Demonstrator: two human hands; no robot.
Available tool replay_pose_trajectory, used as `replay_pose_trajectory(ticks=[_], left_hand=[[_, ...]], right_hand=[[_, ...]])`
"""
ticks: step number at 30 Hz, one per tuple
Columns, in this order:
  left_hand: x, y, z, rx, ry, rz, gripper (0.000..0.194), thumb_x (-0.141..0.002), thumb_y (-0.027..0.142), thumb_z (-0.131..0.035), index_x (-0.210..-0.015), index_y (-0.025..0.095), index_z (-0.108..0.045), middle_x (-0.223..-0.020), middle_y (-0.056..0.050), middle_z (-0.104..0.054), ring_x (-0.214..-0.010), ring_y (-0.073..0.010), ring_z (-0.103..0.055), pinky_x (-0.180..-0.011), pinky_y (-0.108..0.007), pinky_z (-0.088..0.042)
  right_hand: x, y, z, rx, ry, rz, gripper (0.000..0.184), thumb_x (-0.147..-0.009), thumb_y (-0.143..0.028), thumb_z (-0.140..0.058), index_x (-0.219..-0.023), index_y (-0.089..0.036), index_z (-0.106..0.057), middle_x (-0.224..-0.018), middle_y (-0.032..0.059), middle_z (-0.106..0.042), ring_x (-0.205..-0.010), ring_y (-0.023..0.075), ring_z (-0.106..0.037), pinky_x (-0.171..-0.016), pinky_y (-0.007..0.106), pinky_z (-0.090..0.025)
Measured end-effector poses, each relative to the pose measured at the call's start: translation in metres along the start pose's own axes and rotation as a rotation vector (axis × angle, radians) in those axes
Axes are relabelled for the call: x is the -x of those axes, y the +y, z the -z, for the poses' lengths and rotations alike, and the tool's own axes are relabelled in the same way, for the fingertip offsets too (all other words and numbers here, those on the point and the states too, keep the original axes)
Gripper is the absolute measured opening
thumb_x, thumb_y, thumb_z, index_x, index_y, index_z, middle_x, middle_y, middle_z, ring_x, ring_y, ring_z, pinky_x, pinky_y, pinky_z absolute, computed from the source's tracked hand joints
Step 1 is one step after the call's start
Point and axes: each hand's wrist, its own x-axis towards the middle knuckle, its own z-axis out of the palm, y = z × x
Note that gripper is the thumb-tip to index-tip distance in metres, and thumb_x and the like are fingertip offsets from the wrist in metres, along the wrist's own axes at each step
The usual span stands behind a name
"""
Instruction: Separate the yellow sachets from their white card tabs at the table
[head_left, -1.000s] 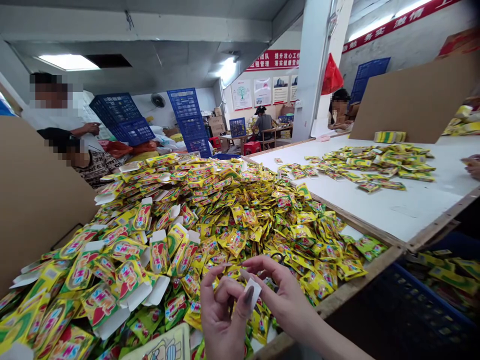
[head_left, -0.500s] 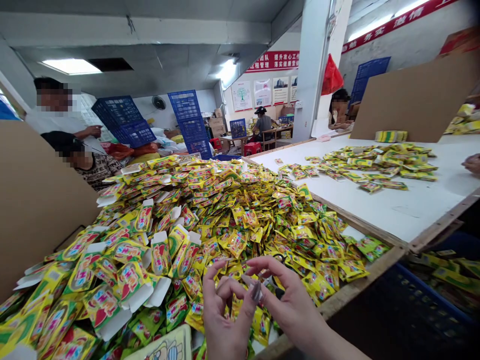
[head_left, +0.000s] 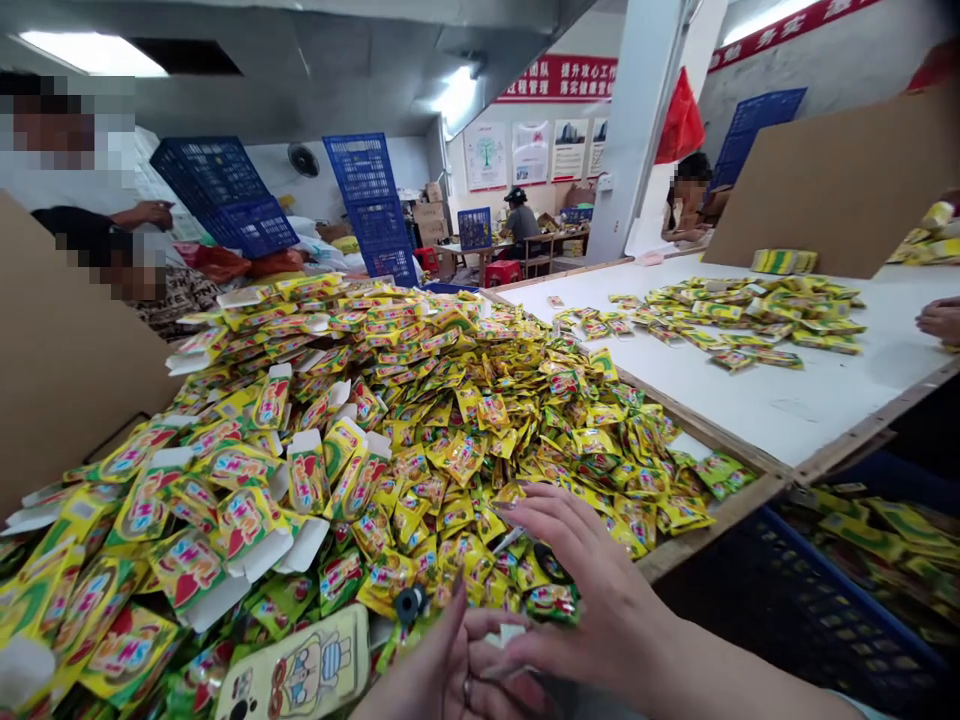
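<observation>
The left hand [head_left: 431, 675] and right hand [head_left: 592, 600] come together over a big heap of yellow sachets [head_left: 450, 420], a small white scrap [head_left: 508, 633] showing between them, though I can't tell if their grip is clamped on it. Just right of them, a blue crate [head_left: 840, 620] holds more yellow packets [head_left: 877, 540]

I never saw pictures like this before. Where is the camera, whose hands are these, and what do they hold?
The camera is worn on a person's head and looks forward and down. There is no machine: the two bare hands at the bottom are that person's own, the left hand and the right hand. They meet above a big heap of yellow and green printed sachets, with small open printed cartons on its left side. A small white piece shows between the hands; I cannot tell exactly how it is held.
</observation>
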Motion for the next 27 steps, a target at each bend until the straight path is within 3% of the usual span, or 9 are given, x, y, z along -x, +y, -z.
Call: replay_pose_trajectory(ticks=[3,7,11,13,16,21,27], left_hand=[[0.003,0.001,-0.012,-0.014,0.066,-0.082,0.047,-0.071,0.044,-0.068,-0.107,0.014,-0.061,-0.07,-0.007,-0.069,-0.057,-0.0129,-0.067,-0.05,-0.017,-0.05],[-0.001,0.008,-0.024,-0.142,0.219,-0.178,0.055,-0.06,0.023,-0.079,-0.11,0.015,-0.059,-0.051,0.001,-0.063,-0.043,-0.0088,-0.057,-0.046,-0.02,-0.051],[-0.002,0.008,-0.03,-0.199,0.344,-0.28,0.068,-0.057,0.024,-0.08,-0.119,0.013,-0.052,-0.049,0.003,-0.063,-0.043,-0.0103,-0.058,-0.046,-0.022,-0.05],[0.0,0.006,-0.031,-0.209,0.326,-0.353,0.074,-0.058,0.026,-0.079,-0.124,0.012,-0.048,-0.05,0.003,-0.063,-0.043,-0.0088,-0.057,-0.048,-0.02,-0.049],[0.003,0.005,-0.032,-0.225,0.288,-0.421,0.081,-0.062,0.027,-0.078,-0.131,0.012,-0.039,-0.053,0.003,-0.066,-0.047,-0.0074,-0.057,-0.051,-0.017,-0.046],[0.008,0.001,-0.037,-0.314,0.34,-0.484,0.081,-0.069,0.028,-0.073,-0.136,0.014,-0.031,-0.061,0.0,-0.07,-0.055,-0.0096,-0.061,-0.058,-0.018,-0.048],[0.012,-0.009,-0.04,-0.565,0.477,-0.723,0.053,-0.074,0.029,-0.068,-0.124,0.028,-0.05,-0.07,0.001,-0.075,-0.064,-0.0092,-0.067,-0.068,-0.014,-0.05]], right_hand=[[0.006,-0.002,0.006,0.047,-0.054,0.138,0.082,-0.062,-0.054,-0.072,-0.132,-0.026,-0.041,-0.122,0.0098,-0.058,-0.122,0.0325,-0.043,-0.105,0.049,-0.029],[0.01,-0.006,0.008,0.036,-0.165,0.112,0.078,-0.063,-0.057,-0.069,-0.13,-0.028,-0.045,-0.123,0.0091,-0.059,-0.123,0.0338,-0.042,-0.107,0.053,-0.024],[0.014,-0.005,0.003,-0.048,-0.3,-0.088,0.091,-0.061,-0.056,-0.071,-0.137,-0.023,-0.035,-0.138,0.0128,-0.042,-0.132,0.0357,-0.025,-0.107,0.056,-0.022],[0.014,-0.004,0.0,-0.119,-0.377,-0.251,0.1,-0.059,-0.053,-0.074,-0.141,-0.019,-0.026,-0.145,0.0146,-0.03,-0.135,0.0345,-0.018,-0.108,0.055,-0.021],[0.014,-0.002,-0.002,-0.275,-0.458,-0.482,0.105,-0.059,-0.044,-0.077,-0.142,-0.018,-0.019,-0.148,0.0141,-0.022,-0.135,0.0297,-0.02,-0.109,0.047,-0.021],[0.01,0.002,-0.003,-0.518,-0.539,-0.666,0.104,-0.056,-0.039,-0.078,-0.141,-0.02,-0.02,-0.137,0.013,-0.038,-0.127,0.0272,-0.035,-0.106,0.042,-0.025],[0.004,0.004,-0.01,-0.85,-0.577,-0.874,0.086,-0.056,-0.027,-0.077,-0.132,-0.02,-0.035,-0.124,0.0108,-0.045,-0.098,0.0216,-0.056,-0.084,0.035,-0.042]])
